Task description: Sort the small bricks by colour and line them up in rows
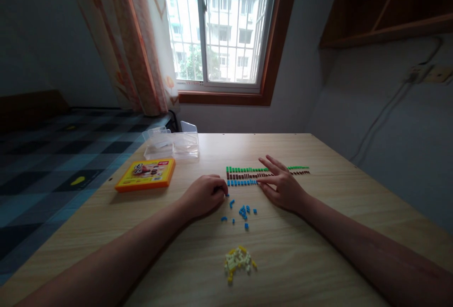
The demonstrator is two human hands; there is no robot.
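Note:
My left hand [207, 195] rests on the table with its fingers curled, the fingertips closed on a small blue building brick [227, 195] just below the left end of the blue row. My right hand [282, 186] has its fingers spread over the rows, one fingertip at the right end of the row of blue bricks [242, 183]. Above that run a row of brown bricks [244, 175] and a row of green bricks [244, 169], partly covered by the right hand. Several loose blue bricks [242, 211] lie scattered between the hands.
A pile of yellow and cream bricks [238, 260] lies near the front of the wooden table [318, 260]. To the left are an orange and yellow box [146, 174] and clear plastic containers [173, 144]. A bed [81, 156] adjoins the table's left side.

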